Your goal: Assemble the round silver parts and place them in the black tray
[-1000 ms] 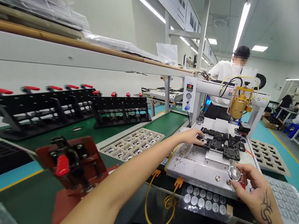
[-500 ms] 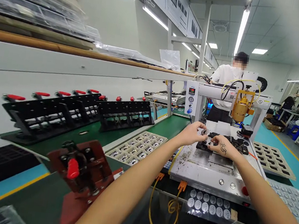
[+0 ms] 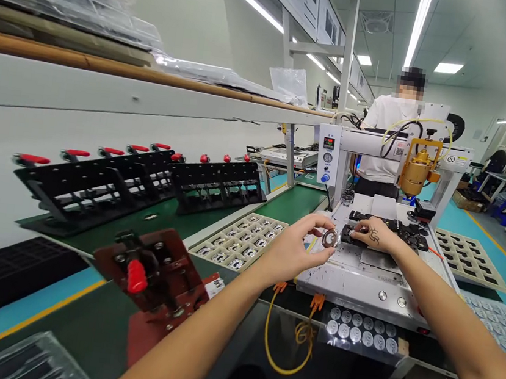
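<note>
Between the thumb and fingers of my left hand [image 3: 303, 249] is a small round metal part [image 3: 330, 239], held just left of the black fixture. My right hand [image 3: 373, 234] has its fingers closed at the left part of the black fixture [image 3: 406, 235]; what they hold, if anything, is hidden. The fixture lies on the metal bed [image 3: 362, 277] of a bench machine. Above the bed hangs a gold-coloured machine head [image 3: 416, 172]. Left of the machine, a beige tray [image 3: 237, 243] holds several similar round parts in its compartments.
A red clamp fixture [image 3: 149, 281] stands at the lower left, near my left forearm. Black racks with red handles [image 3: 96, 186] stand behind it. Another beige tray [image 3: 472, 259] lies right of the machine. A person [image 3: 384, 116] stands behind the machine. Yellow cable [image 3: 266, 339] hangs in front.
My left hand has moved left and down, away from the fixture, with the round part in it. My right hand remains at the fixture, its fingers now hiding the part seen there. The view has shifted slightly.
</note>
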The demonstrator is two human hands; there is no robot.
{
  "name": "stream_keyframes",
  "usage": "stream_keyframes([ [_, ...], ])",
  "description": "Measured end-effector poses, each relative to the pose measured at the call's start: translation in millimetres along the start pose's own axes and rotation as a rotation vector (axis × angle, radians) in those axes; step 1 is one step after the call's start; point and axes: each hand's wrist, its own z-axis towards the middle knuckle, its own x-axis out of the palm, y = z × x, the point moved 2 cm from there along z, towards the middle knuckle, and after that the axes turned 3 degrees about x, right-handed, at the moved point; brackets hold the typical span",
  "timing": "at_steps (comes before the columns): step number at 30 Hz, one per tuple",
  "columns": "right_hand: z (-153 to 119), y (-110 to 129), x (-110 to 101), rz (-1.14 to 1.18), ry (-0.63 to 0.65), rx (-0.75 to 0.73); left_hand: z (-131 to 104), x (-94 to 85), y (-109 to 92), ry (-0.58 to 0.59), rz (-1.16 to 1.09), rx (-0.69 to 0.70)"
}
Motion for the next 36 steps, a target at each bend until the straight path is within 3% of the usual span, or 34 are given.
stream_keyframes([
  [2, -16, 1, -10, 0.001, -0.090, 0.007, -6, 9.4, -5, -0.013, -0.075, -0.027],
  [4, -50, -7, -25, 0.007, -0.196, 0.021, -21, 17.5, -7, -0.049, -0.149, -0.080],
  [7, -131, -37, -47, 0.001, -0.412, 0.079, -59, 23.8, -3, -0.123, -0.194, -0.230],
  [8, -163, -48, -51, -0.013, -0.539, 0.098, -73, 25.1, 0, -0.137, -0.192, -0.285],
  [10, -223, -71, -49, -0.078, -0.712, 0.191, -98, 28.6, 6, -0.146, -0.181, -0.374],
  [12, -266, -90, -35, -0.129, -0.720, 0.304, -115, 34.3, 10, -0.140, -0.171, -0.414],
  [14, -288, -102, -21, -0.124, -0.665, 0.410, -124, 42.0, 12, -0.125, -0.178, -0.423],
  [17, -287, -106, -16, -0.048, -0.566, 0.460, -126, 55.1, 10, -0.091, -0.261, -0.438],
  [24, -214, -115, -46, -0.001, -0.372, 0.469, -132, 82.7, 9, -0.039, -0.576, -0.564],
  [28, -191, -118, -53, 0.069, -0.219, 0.520, -142, 89.4, 3, -0.074, -0.693, -0.652],
  [33, -199, -87, -61, 0.183, -0.095, 0.480, -155, 88.4, -9, -0.116, -0.891, -0.789],
  [36, -215, -46, -43, 0.346, -0.029, 0.389, -164, 88.1, -12, -0.090, -0.961, -0.862],
])
